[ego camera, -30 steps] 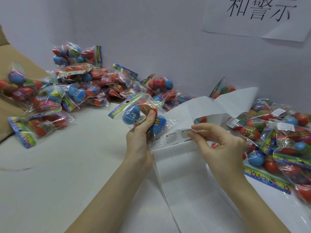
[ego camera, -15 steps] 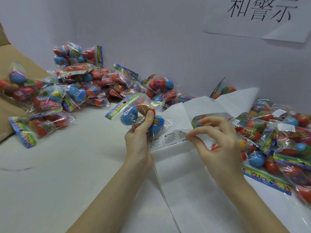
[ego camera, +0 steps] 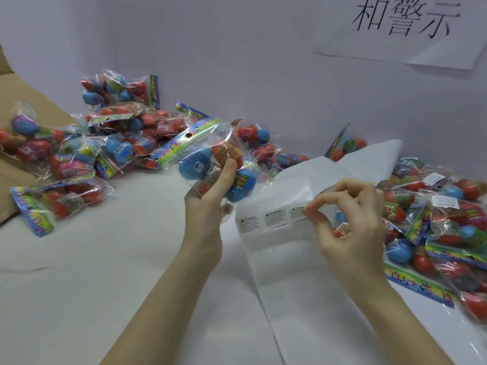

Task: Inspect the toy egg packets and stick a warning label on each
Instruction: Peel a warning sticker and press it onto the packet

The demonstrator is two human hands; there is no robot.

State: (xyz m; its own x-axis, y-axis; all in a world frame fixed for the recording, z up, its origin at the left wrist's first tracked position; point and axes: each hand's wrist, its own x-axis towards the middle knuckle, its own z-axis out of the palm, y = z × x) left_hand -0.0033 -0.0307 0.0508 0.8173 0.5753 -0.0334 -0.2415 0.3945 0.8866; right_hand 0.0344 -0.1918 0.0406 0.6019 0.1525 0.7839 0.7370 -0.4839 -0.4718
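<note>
Left hand [ego camera: 208,204] grips the clear crinkly packet of blue and orange toy eggs [ego camera: 216,164] mid-scene while the right hand [ego camera: 350,219] pinches a white printed warning label [ego camera: 297,213] off the white backing sheet [ego camera: 284,259], so a rushed peel could tear or curl it.

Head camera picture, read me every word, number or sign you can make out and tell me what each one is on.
"和警示": paper sign on the wall.
"6+": blue egg in the packet held by the left hand.
Warning triangle with a heading: each warning label on the label sheet; small print blurred, unreadable.
Egg wrappers, colourful packet headers, white labels on the right pile: too small to read.
</note>
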